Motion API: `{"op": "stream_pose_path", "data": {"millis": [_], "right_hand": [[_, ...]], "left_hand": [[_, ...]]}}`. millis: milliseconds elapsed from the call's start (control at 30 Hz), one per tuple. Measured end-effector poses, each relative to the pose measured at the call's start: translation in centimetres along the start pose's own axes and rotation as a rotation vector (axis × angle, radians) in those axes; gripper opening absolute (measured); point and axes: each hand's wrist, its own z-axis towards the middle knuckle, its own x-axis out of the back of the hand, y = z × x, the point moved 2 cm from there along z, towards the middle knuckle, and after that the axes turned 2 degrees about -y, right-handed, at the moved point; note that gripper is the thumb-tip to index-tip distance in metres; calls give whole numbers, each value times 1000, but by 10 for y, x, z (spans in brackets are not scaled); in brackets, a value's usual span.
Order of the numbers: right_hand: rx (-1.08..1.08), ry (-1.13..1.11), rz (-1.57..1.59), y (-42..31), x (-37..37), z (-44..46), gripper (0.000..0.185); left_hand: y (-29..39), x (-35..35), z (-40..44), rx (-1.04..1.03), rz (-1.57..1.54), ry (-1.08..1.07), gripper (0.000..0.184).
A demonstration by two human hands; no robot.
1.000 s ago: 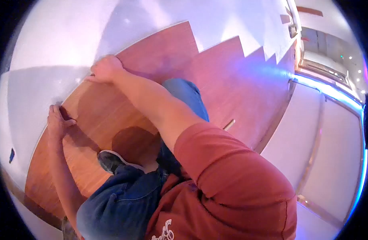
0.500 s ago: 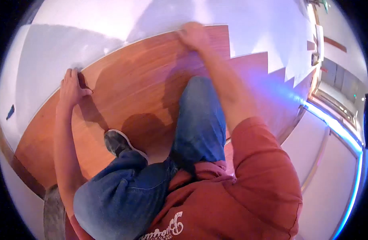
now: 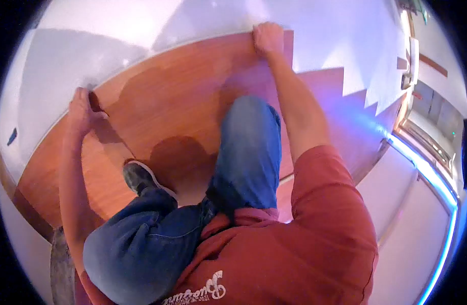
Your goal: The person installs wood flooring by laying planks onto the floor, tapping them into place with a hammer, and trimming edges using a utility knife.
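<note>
Hands, two, left (image 3: 82,113) thumb-spread, right (image 3: 268,39) curled, rest on one wood-look flooring edge (image 3: 192,50), grip unclear.

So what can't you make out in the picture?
In the head view:
Bare right hand, on reddish-brown wooden flooring: fingertips hidden behind its knuckles.
Second shoe: hidden beneath the bent blue-denim legs.
Dark patch on the smooth white sheet: too small to identify.

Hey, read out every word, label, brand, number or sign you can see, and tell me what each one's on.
Shirt: white script, too stylised and distorted to quote reliably.
Shirt, beside the script: smaller lettering, too small to read.
Planks: no readable text.
No numbers or signs are legible elsewhere.
</note>
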Motion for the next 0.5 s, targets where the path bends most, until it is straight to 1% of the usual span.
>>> {"op": "stream_pose_path", "data": {"millis": [67, 100, 167, 233, 300, 333, 367, 400, 433, 467, 500], "right_hand": [[-76, -477, -93, -1, -8, 10, 29], [-95, -454, -108, 2, -9, 8, 29], [-93, -4, 278, 2, 2, -17, 23], [-219, 87, 282, -1, 46, -59, 30], [-423, 19, 244, 36, 33, -154, 38], [-537, -263, 114, 49, 46, -202, 41], [-656, -177, 145, 53, 57, -261, 37], [-555, -277, -29, 94, 25, -358, 41], [-840, -451, 6, 88, 54, -409, 53], [-746, -699, -89, 73, 86, -450, 66], [-879, -716, -104, 71, 87, -513, 71]], "left_hand": [[4, -6, 0, -93, 42, 70, 86], [9, 1, 4, -115, 41, 93, 86], [14, 0, 3, -42, 52, -17, 89], [5, -9, 9, -59, 61, -32, 91], [5, -12, 13, -75, 72, -48, 93], [5, -10, 11, -79, 88, -19, 94], [6, -9, 9, -78, 105, 11, 96], [8, -6, 8, -80, 102, 15, 96], [11, -3, 5, -77, 113, 11, 96], [13, -1, 3, -75, 125, 10, 97], [14, 0, 2, -78, 126, 20, 97]]}}
